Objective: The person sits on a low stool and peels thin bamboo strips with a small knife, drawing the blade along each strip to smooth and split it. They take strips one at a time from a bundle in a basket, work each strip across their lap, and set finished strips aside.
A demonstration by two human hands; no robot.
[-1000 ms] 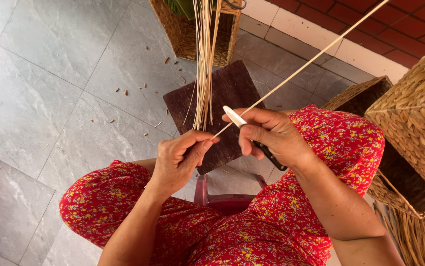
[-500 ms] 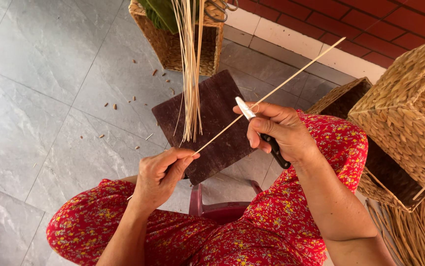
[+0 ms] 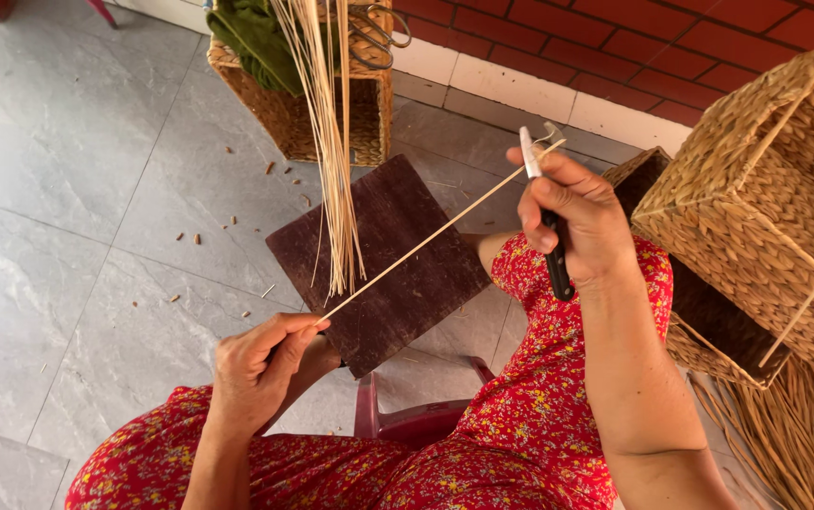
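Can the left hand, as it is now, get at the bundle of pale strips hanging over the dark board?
Probably yes: the left hand sits below the bundle of pale strips, with nothing between, but it already pinches one thin strip.

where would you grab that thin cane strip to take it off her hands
Grip the thin cane strip at its bare middle, over the dark board, probably coming from above. The left hand pinches its lower end and the right hand, which also holds a knife, has its upper end, so only the middle stretch is free.
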